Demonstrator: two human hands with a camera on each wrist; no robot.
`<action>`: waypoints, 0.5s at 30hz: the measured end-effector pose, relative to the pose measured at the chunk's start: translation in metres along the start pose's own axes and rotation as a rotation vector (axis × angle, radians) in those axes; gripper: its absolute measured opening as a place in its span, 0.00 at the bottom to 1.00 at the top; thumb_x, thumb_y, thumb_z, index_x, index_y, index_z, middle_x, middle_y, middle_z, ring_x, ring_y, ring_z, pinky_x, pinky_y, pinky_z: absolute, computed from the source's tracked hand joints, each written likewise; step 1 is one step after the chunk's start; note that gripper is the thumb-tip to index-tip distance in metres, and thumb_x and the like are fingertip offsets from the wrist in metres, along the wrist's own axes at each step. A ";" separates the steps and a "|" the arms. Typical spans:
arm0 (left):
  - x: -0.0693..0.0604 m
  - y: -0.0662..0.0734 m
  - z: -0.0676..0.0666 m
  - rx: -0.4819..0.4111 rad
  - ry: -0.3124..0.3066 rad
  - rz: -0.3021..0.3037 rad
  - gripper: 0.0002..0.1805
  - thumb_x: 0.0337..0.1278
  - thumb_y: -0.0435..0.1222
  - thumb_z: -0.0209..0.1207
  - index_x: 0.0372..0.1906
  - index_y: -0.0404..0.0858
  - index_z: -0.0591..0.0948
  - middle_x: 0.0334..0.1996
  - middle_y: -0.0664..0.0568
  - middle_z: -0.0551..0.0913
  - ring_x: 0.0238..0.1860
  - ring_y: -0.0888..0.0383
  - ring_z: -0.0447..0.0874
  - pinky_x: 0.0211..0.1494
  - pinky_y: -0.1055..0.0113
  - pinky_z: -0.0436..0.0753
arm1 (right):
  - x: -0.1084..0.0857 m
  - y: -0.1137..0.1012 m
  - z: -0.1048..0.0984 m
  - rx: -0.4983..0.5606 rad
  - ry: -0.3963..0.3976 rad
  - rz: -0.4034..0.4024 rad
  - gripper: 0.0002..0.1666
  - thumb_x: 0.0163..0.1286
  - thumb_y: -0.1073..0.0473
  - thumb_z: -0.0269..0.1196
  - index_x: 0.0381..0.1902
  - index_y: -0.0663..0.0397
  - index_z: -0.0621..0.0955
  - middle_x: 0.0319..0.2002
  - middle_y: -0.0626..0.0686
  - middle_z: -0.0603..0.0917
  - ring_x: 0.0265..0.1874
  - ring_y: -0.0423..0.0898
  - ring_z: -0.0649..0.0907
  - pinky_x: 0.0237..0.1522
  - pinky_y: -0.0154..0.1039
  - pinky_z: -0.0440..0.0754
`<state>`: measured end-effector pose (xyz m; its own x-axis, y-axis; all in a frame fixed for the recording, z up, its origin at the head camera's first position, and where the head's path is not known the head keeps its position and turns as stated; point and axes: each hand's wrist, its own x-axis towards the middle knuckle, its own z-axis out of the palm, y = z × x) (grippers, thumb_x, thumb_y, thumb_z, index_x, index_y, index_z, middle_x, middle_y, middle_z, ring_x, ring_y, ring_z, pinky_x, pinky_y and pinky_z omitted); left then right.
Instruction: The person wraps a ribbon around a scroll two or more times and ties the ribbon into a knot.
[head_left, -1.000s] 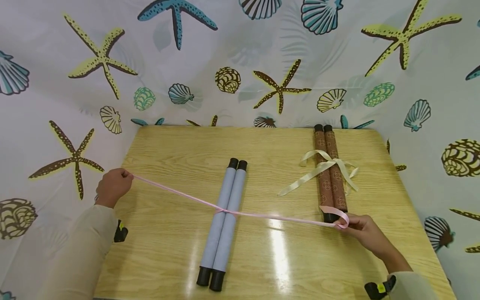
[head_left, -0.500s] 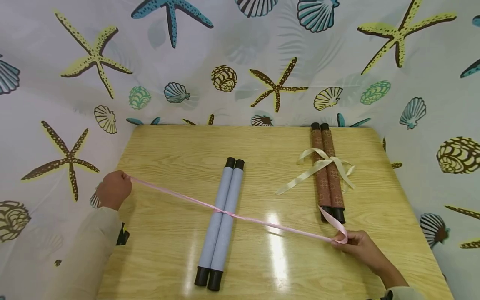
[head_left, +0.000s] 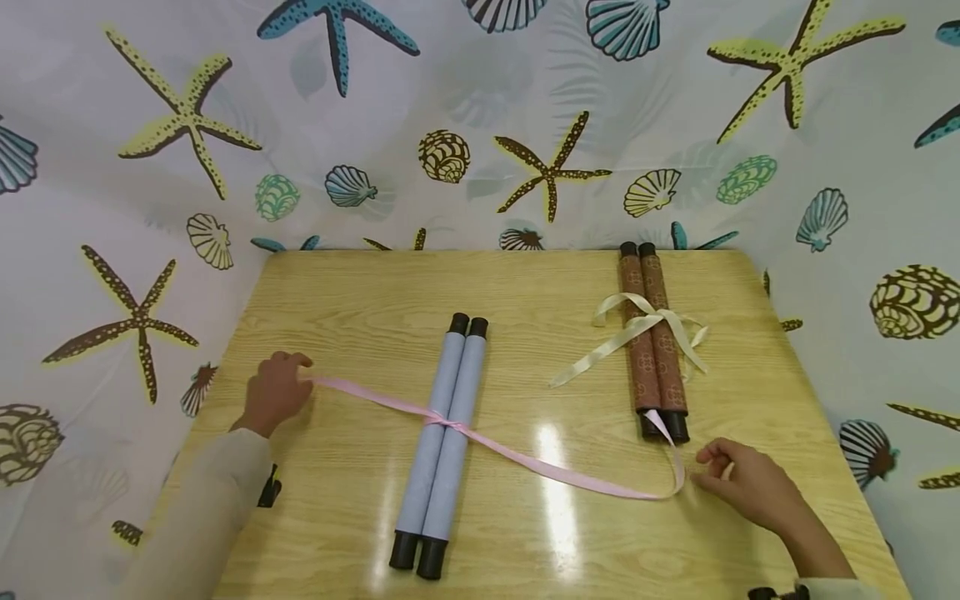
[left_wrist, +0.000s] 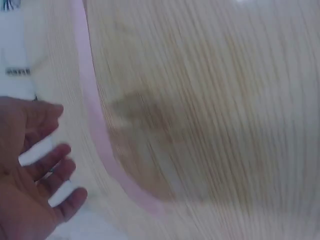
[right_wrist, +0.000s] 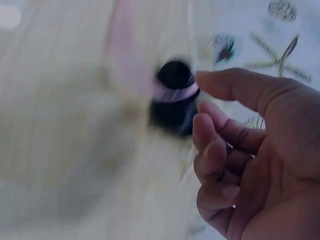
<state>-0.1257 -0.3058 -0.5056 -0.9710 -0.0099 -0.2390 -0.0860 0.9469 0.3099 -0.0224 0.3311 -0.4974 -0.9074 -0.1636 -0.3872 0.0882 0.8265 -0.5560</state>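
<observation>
Two pale blue rolls [head_left: 442, 433] with black end caps lie side by side on the table. A pink ribbon [head_left: 517, 457] crosses their middle in a knot, and its two tails spread left and right. Beyond the left tail's end my left hand [head_left: 276, 392] hovers; in the left wrist view its fingers [left_wrist: 55, 172] are apart from the ribbon [left_wrist: 92, 95]. Near the right tail's curve is my right hand [head_left: 750, 487], fingers loosely bent around nothing. That tail curls up to the black ends [right_wrist: 172, 117] of two brown rolls, blurred in the right wrist view.
At the right, the two brown patterned rolls [head_left: 647, 358] are tied with a cream ribbon [head_left: 603, 354] in a bow. The wooden table [head_left: 360, 300] meets a sea-print cloth [head_left: 390, 125] at the back and sides.
Both hands have let go of the pink ribbon, which was stretched taut and now lies slack. The left hand has moved rightward and its fingers have spread; the right hand has shifted a little right.
</observation>
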 end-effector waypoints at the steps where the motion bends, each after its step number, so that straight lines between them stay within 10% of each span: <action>1: 0.001 0.008 0.006 -0.010 0.004 0.067 0.21 0.70 0.36 0.54 0.62 0.32 0.75 0.64 0.26 0.69 0.62 0.25 0.68 0.54 0.31 0.73 | 0.004 -0.012 0.000 0.003 -0.001 -0.035 0.15 0.69 0.51 0.66 0.44 0.58 0.81 0.30 0.48 0.81 0.19 0.37 0.72 0.23 0.35 0.71; 7: 0.001 0.057 0.036 -0.119 -0.044 0.384 0.15 0.68 0.34 0.58 0.56 0.36 0.81 0.56 0.38 0.83 0.59 0.34 0.77 0.60 0.32 0.71 | 0.040 -0.069 0.027 0.032 -0.054 -0.312 0.08 0.71 0.55 0.63 0.38 0.53 0.84 0.28 0.43 0.82 0.19 0.32 0.72 0.25 0.31 0.73; 15: -0.001 0.082 0.051 -0.085 -0.090 0.485 0.08 0.63 0.43 0.64 0.41 0.45 0.88 0.43 0.50 0.86 0.43 0.48 0.78 0.46 0.45 0.73 | 0.077 -0.109 0.086 -0.010 -0.096 -0.429 0.09 0.70 0.51 0.64 0.42 0.48 0.85 0.26 0.40 0.81 0.20 0.30 0.72 0.25 0.30 0.72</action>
<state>-0.1204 -0.2114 -0.5266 -0.8810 0.4561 -0.1259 0.3490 0.8061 0.4779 -0.0667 0.1824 -0.5297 -0.8184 -0.5425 -0.1897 -0.2931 0.6779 -0.6742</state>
